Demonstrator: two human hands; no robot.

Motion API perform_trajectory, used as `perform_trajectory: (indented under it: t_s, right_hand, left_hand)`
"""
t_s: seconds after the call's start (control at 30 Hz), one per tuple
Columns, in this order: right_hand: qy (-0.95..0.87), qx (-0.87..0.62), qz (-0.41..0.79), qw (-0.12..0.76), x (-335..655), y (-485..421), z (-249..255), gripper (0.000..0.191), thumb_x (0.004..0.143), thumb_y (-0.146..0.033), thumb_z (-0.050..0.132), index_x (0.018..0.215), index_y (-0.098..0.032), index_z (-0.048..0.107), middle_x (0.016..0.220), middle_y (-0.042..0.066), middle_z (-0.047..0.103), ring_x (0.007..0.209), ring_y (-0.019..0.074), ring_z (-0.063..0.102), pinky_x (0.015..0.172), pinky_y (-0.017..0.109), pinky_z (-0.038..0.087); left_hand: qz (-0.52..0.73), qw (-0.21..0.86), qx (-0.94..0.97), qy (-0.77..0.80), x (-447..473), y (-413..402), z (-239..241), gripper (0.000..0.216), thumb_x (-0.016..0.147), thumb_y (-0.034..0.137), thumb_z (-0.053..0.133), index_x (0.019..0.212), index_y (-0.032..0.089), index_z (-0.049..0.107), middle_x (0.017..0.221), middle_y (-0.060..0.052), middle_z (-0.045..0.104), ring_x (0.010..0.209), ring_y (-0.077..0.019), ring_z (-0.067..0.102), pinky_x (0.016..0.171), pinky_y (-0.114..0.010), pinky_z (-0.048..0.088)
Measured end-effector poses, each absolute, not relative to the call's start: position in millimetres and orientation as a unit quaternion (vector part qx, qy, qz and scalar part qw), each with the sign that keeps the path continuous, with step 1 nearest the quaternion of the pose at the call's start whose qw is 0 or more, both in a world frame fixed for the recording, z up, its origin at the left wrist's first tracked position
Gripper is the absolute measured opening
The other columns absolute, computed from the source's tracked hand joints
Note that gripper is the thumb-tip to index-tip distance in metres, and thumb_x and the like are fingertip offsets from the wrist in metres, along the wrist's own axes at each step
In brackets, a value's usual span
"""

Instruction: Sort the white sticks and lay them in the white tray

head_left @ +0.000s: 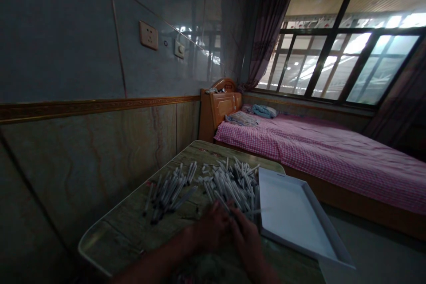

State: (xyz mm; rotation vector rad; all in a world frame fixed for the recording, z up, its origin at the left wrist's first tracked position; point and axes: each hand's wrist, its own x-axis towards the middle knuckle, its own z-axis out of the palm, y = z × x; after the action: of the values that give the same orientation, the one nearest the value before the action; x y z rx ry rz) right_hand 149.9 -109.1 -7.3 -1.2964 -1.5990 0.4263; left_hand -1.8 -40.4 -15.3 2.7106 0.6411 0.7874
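My left hand [213, 227] and my right hand [245, 233] are close together over the near side of the table, both blurred. The fingers of my right hand are pinched around a thin pale pen [258, 211], which sticks out to the right. My left hand is curled beside it, and what lies in its fingers is hidden. Just beyond my hands spreads a large pile of clear-barrelled pens [233, 182]. To the left lies a smaller heap of pens with dark ends [171, 191].
A shallow white tray or box lid [296, 213] lies at the table's right edge, overhanging it. The table [123, 222] has rounded corners and stands by a tiled wall [83, 155]. Behind it is a bed [299, 142] with a pink checked sheet.
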Motion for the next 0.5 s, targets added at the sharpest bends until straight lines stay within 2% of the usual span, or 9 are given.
perform_trajectory:
  t_s: [0.07,0.13,0.2,0.27,0.33,0.4,0.5]
  right_hand:
    - [-0.596,-0.58,0.187,0.523,156.3,-98.1,-20.0,0.039,0.091,-0.043,0.05,0.109,-0.018,0.073,0.107,0.009,0.076,0.097,0.0231,0.073,0.083,0.028,0.057]
    - [-0.561,-0.608,0.184,0.531,159.7,-90.1,-31.0,0.044,0.09,-0.049,0.051,0.108,-0.016,0.074,0.108,0.011,0.076,0.099,0.0252,0.072,0.083,0.03,0.057]
    - [-0.569,-0.607,0.187,0.522,159.5,-86.0,-37.0,0.045,0.089,-0.051,0.051,0.108,-0.017,0.074,0.107,0.011,0.076,0.098,0.0256,0.072,0.083,0.031,0.057]
    - [-0.6,-0.589,0.196,0.505,157.0,-85.3,-37.7,0.042,0.09,-0.05,0.052,0.107,-0.02,0.074,0.107,0.009,0.076,0.096,0.0247,0.072,0.083,0.031,0.056]
    - [-0.619,-0.578,0.202,0.492,154.9,-86.7,-35.2,0.041,0.09,-0.05,0.052,0.109,-0.021,0.073,0.108,0.008,0.076,0.097,0.0237,0.072,0.086,0.03,0.055]
    - [-0.61,-0.591,0.203,0.487,155.1,-88.6,-32.0,0.044,0.09,-0.054,0.05,0.11,-0.021,0.072,0.107,0.008,0.076,0.097,0.0232,0.071,0.084,0.029,0.054]
    - [-0.583,-0.628,0.205,0.473,158.4,-89.8,-28.9,0.053,0.091,-0.062,0.039,0.091,-0.021,0.072,0.087,0.008,0.076,0.081,0.0234,0.071,0.072,0.029,0.053]
  left_hand:
    - [0.346,0.21,0.872,0.276,-6.5,-37.7,-14.4,0.038,0.095,0.039,0.045,0.126,0.025,0.063,0.128,-0.009,0.067,0.125,-0.0259,0.054,0.112,-0.045,0.034]
    - [0.439,0.324,0.764,0.344,-6.2,-36.1,-17.0,0.04,0.096,0.041,0.042,0.123,0.023,0.065,0.121,-0.01,0.069,0.117,-0.0248,0.059,0.104,-0.04,0.042]
    - [0.484,0.45,0.656,0.365,-1.8,-33.6,-21.1,0.044,0.092,0.05,0.049,0.12,0.021,0.066,0.105,-0.009,0.072,0.1,-0.024,0.065,0.089,-0.035,0.049]
    - [0.485,0.558,0.573,0.355,4.0,-29.7,-24.8,0.049,0.082,0.057,0.062,0.109,0.018,0.07,0.085,-0.006,0.072,0.08,-0.0208,0.065,0.073,-0.03,0.05]
    - [0.491,0.623,0.499,0.35,8.0,-24.7,-27.0,0.051,0.07,0.061,0.072,0.093,0.016,0.073,0.071,-0.002,0.067,0.066,-0.0165,0.061,0.063,-0.027,0.046]
    - [0.516,0.655,0.428,0.349,8.0,-19.9,-27.3,0.051,0.062,0.062,0.078,0.083,0.016,0.071,0.069,-0.001,0.066,0.064,-0.0148,0.06,0.061,-0.025,0.046]
    - [0.532,0.691,0.35,0.342,2.3,-15.4,-24.7,0.052,0.056,0.06,0.083,0.082,0.016,0.07,0.074,-0.002,0.069,0.068,-0.0157,0.064,0.063,-0.026,0.049]
